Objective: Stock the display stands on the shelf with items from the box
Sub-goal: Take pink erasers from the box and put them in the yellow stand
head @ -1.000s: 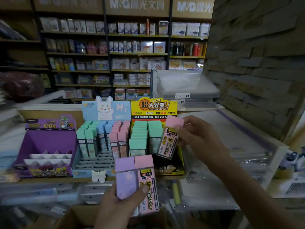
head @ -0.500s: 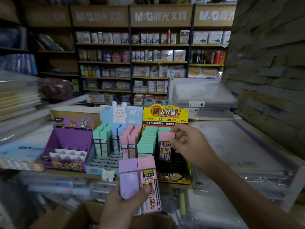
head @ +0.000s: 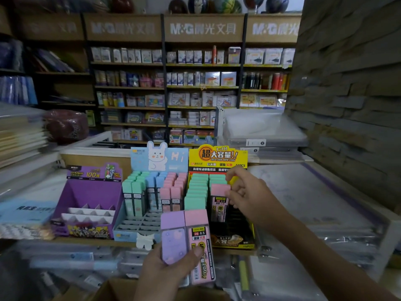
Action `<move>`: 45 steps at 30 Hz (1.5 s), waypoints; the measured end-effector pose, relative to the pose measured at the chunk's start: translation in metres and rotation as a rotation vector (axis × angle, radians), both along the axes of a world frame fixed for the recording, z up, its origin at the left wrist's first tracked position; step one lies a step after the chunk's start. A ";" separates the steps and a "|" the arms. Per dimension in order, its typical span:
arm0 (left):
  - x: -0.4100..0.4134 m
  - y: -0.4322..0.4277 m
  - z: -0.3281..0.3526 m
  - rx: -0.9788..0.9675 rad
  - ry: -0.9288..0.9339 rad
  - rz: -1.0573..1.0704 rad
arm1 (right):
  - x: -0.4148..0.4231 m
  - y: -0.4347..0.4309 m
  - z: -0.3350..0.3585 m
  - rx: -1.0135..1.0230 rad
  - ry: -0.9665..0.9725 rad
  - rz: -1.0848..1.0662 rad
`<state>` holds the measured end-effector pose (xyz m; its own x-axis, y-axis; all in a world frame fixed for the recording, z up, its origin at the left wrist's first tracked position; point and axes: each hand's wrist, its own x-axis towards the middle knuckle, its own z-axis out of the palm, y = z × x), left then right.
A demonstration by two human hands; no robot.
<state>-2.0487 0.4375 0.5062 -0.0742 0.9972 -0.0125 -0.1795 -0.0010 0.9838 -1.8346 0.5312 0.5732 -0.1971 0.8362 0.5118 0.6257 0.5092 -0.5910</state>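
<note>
My right hand [head: 245, 193] pinches the pink case [head: 218, 202] seated in the yellow stand [head: 217, 156], left hand [head: 165, 273] fingers clamped on two spare cases [head: 200, 237]; next, I reckon: release, slot another.

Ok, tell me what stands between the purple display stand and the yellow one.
In the head view, the blue rabbit-topped stand sits between the purple stand and the yellow stand, holding green, blue and pink cases at its back.
</note>
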 end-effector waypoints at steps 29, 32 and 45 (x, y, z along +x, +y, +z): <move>0.010 0.003 0.008 0.133 -0.007 -0.101 | -0.014 -0.039 0.010 -0.223 0.092 0.153; 0.010 0.003 0.008 0.153 -0.003 -0.117 | -0.013 -0.040 0.012 -0.251 0.088 0.167; -0.002 0.011 0.006 -0.015 -0.210 -0.128 | 0.005 -0.024 0.021 -0.104 0.369 0.062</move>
<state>-2.0504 0.4488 0.5125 0.0584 0.9979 -0.0290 -0.3775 0.0490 0.9247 -1.8298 0.5074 0.5943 -0.0671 0.8796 0.4709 0.3309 0.4648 -0.8212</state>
